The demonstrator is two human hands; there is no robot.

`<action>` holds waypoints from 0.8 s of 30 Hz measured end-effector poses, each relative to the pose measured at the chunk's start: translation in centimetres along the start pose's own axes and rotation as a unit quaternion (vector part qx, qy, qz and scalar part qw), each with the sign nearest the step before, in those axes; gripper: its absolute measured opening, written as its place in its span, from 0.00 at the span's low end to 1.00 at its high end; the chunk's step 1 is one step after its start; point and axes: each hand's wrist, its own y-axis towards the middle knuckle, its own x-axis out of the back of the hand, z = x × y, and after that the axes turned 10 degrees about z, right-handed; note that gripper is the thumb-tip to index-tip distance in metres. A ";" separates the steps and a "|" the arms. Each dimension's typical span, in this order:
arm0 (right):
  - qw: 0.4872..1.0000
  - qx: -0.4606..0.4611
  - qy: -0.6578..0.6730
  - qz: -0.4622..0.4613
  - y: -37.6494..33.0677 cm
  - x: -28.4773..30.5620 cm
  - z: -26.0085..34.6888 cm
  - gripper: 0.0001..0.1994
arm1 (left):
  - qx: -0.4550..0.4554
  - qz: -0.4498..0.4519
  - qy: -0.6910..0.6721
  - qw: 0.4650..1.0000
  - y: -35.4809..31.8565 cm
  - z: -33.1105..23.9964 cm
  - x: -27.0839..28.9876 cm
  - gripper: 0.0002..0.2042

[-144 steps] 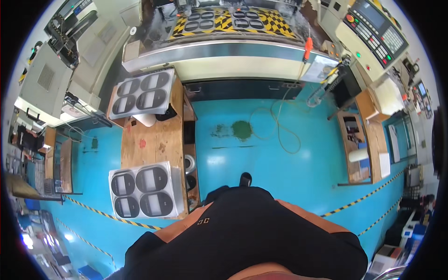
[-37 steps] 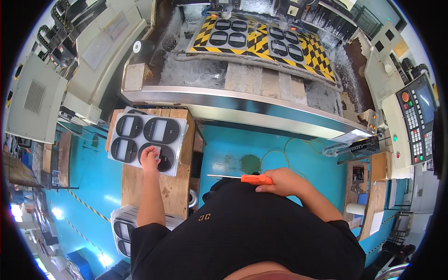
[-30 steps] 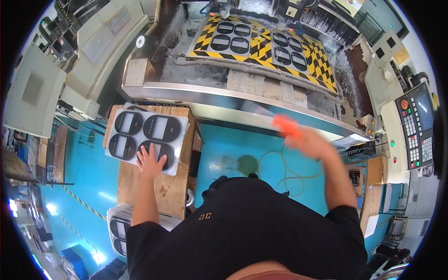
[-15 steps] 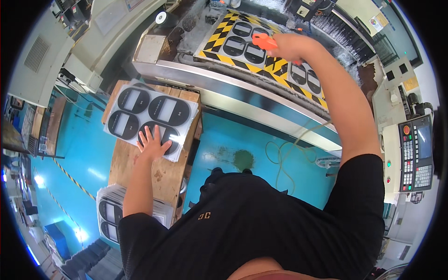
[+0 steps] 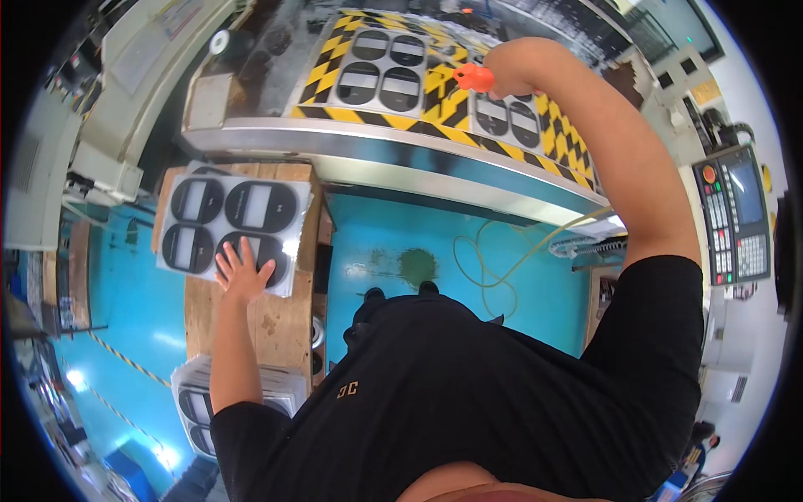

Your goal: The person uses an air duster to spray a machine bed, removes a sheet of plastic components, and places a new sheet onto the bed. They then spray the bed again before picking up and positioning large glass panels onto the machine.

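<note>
My left hand point(image 5: 242, 275) lies with fingers spread on a clear sheet point(image 5: 219, 219) printed with several black rounded panels, each with a pale window. This sheet tops a stack on a wooden bench point(image 5: 280, 330). My right hand point(image 5: 512, 69) is wrapped round an orange air gun point(image 5: 475, 78), held above the machine bed. Under it, a bed covered in yellow-and-black striped tape point(image 5: 450, 92) bears a left printed sheet point(image 5: 381, 70) and a right printed sheet point(image 5: 506, 118). The air gun's nozzle points left, over the striped gap between them; my wrist hides part of the bed.
A metal rail point(image 5: 376, 144) runs along the machine's front. More printed sheets point(image 5: 197, 407) are stacked at the bench's near end. A yellowish hose point(image 5: 493, 276) loops over the blue floor. The control panel point(image 5: 736, 217) stands at the right.
My right hand has carried the air gun rightward along the bed, from the left printed sheet toward the right one. My left hand stays on the stacked sheet. The whole view has shifted.
</note>
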 end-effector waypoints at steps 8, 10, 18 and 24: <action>0.996 -0.056 0.069 -0.009 -0.3 -9.2 -8.2 0.18 | 0.004 0.004 -0.007 1.000 0.4 -0.3 -0.4 0.48; 0.992 -0.049 0.107 -0.043 0.7 -13.7 -10.0 0.18 | 0.017 0.002 -0.002 1.000 0.5 -0.4 -0.4 0.48; 0.931 -0.122 0.342 -0.030 3.0 -33.2 -17.3 0.21 | 0.034 0.006 0.024 0.999 1.0 -0.8 -0.1 0.48; 0.885 -0.151 0.435 -0.066 6.0 -28.7 -4.1 0.28 | 0.051 -0.065 0.025 0.996 2.4 -3.5 1.0 0.40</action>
